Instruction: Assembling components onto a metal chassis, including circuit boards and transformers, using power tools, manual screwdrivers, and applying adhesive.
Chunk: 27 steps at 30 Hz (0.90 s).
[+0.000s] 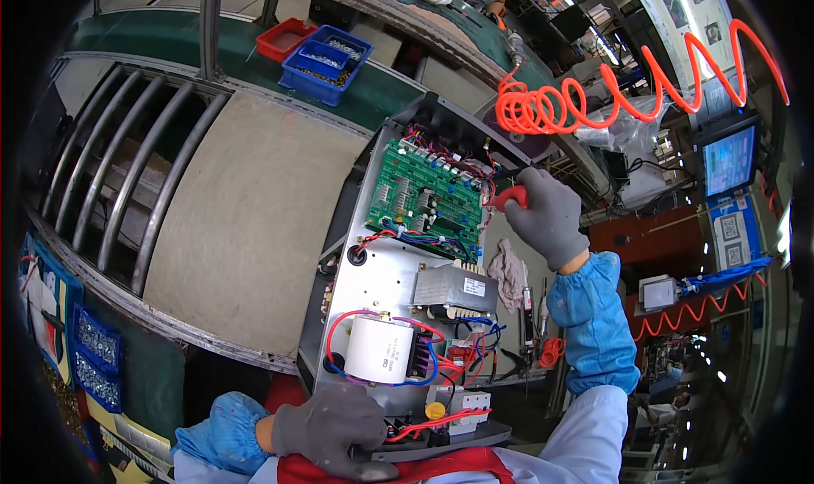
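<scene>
A metal equipment chassis (pixel 360 293) lies in front of me, holding a green circuit board (pixel 437 197), a transformer (pixel 454 287) and a white cylindrical capacitor (pixel 373 350). My right hand (pixel 545 217), in a grey glove, is closed on a red-handled tool (pixel 510 199) at the board's right edge. The tool's working end is hard to make out among the wires there. My left hand (pixel 331 429), also gloved, rests by the chassis's near left corner below the capacitor. Its thumb and fingers are apart, with nothing visible between them. Red wires (pixel 441 425) run beside a white breaker block (pixel 469 410) at the near end.
Metal rollers (pixel 161 187) and a flat board (pixel 254 221) lie left of the chassis. Blue bins of small hardware (pixel 326 64) stand beyond it; more screw bins (pixel 97 357) sit at left. An orange coiled hose (pixel 543 111) hangs at right, above a rag (pixel 507 274) and screwdriver (pixel 527 318).
</scene>
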Available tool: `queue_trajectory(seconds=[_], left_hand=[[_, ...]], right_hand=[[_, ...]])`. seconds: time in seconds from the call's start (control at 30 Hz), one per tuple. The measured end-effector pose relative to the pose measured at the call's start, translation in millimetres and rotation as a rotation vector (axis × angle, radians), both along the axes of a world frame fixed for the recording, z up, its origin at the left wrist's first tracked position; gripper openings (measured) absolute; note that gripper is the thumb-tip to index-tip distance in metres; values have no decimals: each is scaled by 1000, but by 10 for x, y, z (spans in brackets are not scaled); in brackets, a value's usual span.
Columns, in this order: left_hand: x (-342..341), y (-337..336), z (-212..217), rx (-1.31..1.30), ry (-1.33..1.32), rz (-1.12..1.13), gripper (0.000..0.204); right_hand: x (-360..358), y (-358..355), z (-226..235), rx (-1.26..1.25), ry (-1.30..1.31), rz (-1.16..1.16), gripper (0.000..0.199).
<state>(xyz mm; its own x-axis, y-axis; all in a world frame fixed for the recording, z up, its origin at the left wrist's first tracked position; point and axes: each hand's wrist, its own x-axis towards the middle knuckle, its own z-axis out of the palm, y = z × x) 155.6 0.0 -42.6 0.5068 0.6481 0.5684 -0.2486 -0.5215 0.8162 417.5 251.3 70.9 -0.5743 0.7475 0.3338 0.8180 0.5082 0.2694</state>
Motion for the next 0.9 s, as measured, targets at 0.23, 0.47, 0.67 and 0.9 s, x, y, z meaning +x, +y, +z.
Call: queue_trajectory(seconds=[0.23,0.47,0.67,0.9], left_hand=[[-9,-14,9,-26,-2,1,41],[-27,3,34,-11,11,-2,41],[-25,-14,29,-39,6,1,42],[-27,3,39,-21,-9,-6,41]], right_hand=[[9,27,39,44,104,37,24],[3,206,-80,14,146,-3,29],[-104,294,-130,-13,90,0,27],[-331,311,-55,-17,-64,-30,23]])
